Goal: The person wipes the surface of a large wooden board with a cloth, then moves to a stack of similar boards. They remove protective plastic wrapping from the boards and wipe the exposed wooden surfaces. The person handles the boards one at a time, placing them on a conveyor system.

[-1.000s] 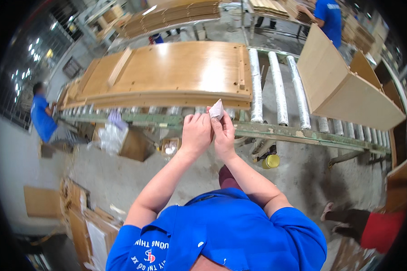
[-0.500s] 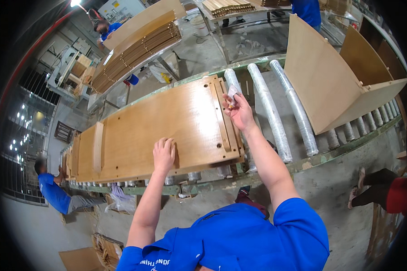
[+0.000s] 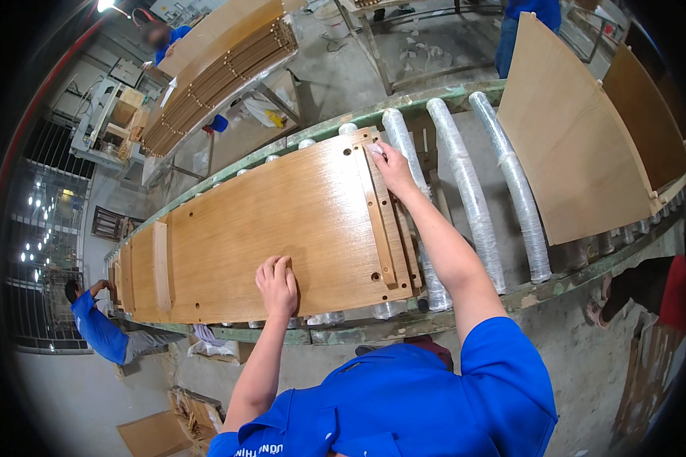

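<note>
So from my end the big wood panel is lying flat on the roller conveyor, with more board edge poking out under its right end. I'd call it partway: a narrow strip sits along the right end and a paler batten lies across further left, but no clue if either is fixed. Holes look unfilled, and the far right corner seems to be the bit being worked, so how much is left I honestly can't tell

As for the hands: my right hand is pinching a small pale scrap at that corner, and my left hand rests loosely curled near the close edge, gripping nothing. Panel's honey brown, visible grain, pretty shiny toward the right
</note>
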Available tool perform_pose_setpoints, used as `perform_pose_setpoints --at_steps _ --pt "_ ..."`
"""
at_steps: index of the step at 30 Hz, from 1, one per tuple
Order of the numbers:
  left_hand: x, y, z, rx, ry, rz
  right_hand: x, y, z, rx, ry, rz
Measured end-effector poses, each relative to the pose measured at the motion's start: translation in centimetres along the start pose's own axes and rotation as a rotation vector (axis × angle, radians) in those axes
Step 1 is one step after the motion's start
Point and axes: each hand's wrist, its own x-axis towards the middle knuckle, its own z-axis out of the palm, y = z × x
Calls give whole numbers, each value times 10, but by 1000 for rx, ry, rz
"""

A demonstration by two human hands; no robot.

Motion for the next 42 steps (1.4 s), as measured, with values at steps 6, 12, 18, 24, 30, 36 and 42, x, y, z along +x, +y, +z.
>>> perform_pose_setpoints --at_steps 6,12,18,24,30,36,42 --pt "1 1 0 7 -4 8 0 -2 6 -162 -17 -50" --pt "1 4 2 -3 4 23 -9 -8 5 -389 38 -151" --pt "-3 0 4 2 19 39 -42 -17 -2 -412 52 -187" --pt "-8 -3 5 7 40 70 -91 -29 -16 -417 23 -164" --pt "-8 -8 9 11 48 92 -145 -39 -30 -385 56 -190" --pt "-5 -8 7 -6 47 139 -198 -43 -46 -481 -69 -154" --pt "-20 -10 2 -56 43 103 -239 -49 -54 -494 -50 -169"
